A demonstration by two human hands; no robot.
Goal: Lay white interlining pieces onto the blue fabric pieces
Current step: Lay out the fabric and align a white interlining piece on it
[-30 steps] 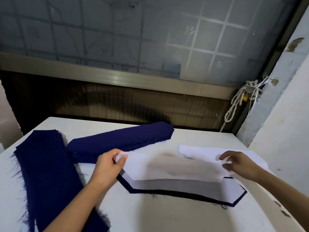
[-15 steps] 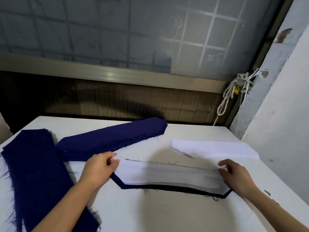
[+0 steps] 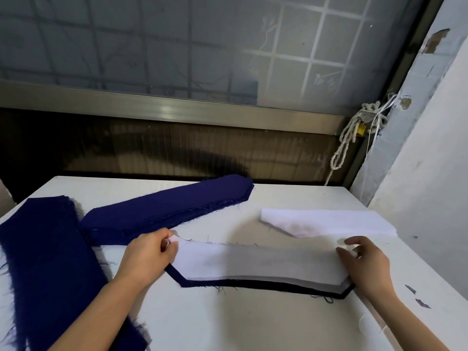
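Observation:
A white interlining piece (image 3: 258, 262) lies along a blue fabric piece (image 3: 266, 287) in the middle of the white table (image 3: 228, 325). Only the blue piece's near edge and left corner show beneath it. My left hand (image 3: 147, 257) pinches the interlining's left end. My right hand (image 3: 364, 262) holds its right end, fingers curled over the edge. A stack of white interlining pieces (image 3: 326, 222) lies behind my right hand. A stack of blue fabric pieces (image 3: 167, 209) lies at the back left.
A wider pile of blue fabric (image 3: 50, 262) runs down the table's left side. A white wall (image 3: 430, 173) stands close on the right. A knotted rope (image 3: 349, 138) hangs in the back corner under a window. Small dark scraps (image 3: 415, 296) lie near the right edge.
The interlining piece, held up over the blue piece a second ago, has come down flat onto it. Both hands have stayed at its ends.

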